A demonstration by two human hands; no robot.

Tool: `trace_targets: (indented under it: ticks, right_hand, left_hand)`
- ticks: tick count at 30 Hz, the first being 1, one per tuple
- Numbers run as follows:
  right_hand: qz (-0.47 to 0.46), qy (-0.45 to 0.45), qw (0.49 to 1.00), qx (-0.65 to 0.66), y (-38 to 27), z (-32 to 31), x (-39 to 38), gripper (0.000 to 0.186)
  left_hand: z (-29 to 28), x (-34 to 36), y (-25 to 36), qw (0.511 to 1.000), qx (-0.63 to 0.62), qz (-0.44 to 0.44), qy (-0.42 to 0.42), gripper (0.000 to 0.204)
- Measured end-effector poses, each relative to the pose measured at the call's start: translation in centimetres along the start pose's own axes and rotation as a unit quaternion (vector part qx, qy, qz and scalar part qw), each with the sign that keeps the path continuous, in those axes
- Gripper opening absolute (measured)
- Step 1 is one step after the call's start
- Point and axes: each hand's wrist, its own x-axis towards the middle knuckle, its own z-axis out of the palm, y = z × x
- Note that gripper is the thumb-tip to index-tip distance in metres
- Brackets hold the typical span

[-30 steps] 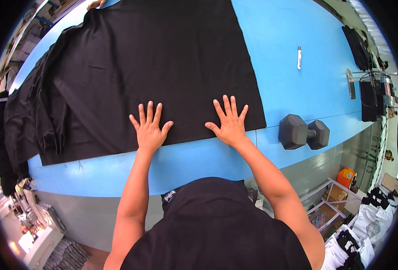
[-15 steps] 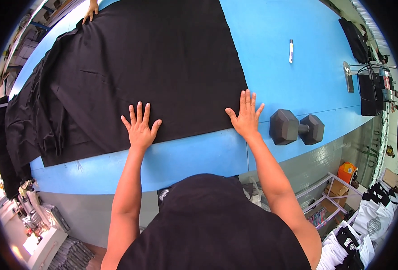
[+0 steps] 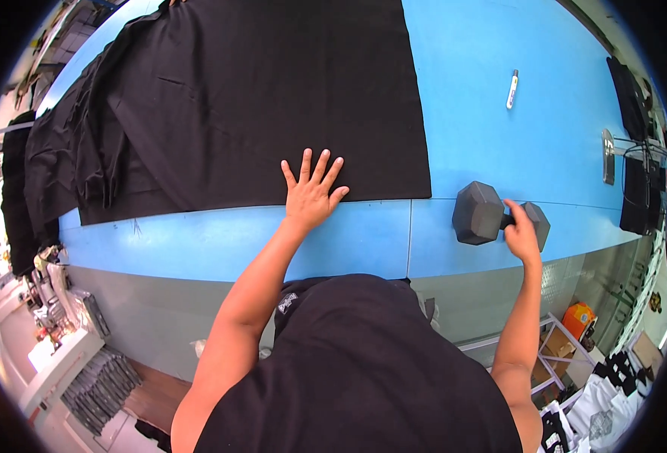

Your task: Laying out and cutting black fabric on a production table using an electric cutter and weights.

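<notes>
A large sheet of black fabric lies over the blue table, creased and bunched along its left side. My left hand is spread open and pressed on the fabric near its front edge. To the right of the fabric sits a hexagonal black dumbbell; my right hand has its fingers curled round the handle, partly covering the far head.
A white marker lies on the table's right part. A metal device with cables stands at the right edge. Folded garments and a metal rack are below right. Someone's fingertips barely show at the fabric's top edge.
My left hand has moved rightward along the fabric. My right hand has left the fabric and taken hold of the dumbbell. The other person's hand has mostly withdrawn from view.
</notes>
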Motion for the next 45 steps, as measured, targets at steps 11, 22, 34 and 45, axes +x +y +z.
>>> trace_targets:
  ticks: [11, 22, 34, 45]
  right_hand:
    - [-0.067, -0.102, 0.972, -0.202, -3.8, 1.7, 2.5, 0.024]
    - [-0.257, -0.164, 0.939, -0.158, -24.3, 12.1, 8.6, 0.027]
    - [-0.258, -0.126, 0.930, -0.229, -28.3, 15.4, 9.3, 0.028]
    - [-0.145, 0.193, 0.962, -0.130, -37.7, 14.6, 1.1, 0.045]
  left_hand:
    - [-0.9, -4.9, -6.9, 0.986, 0.035, -0.149, 0.060, 0.063]
    - [0.2, -7.7, -10.5, 0.970, 0.022, -0.226, 0.090, 0.068]
    - [-1.3, -8.2, -11.5, 0.963, -0.061, -0.217, 0.150, 0.074]
    - [-12.5, -16.8, -44.2, 0.746, -0.368, -0.416, 0.367, 0.034]
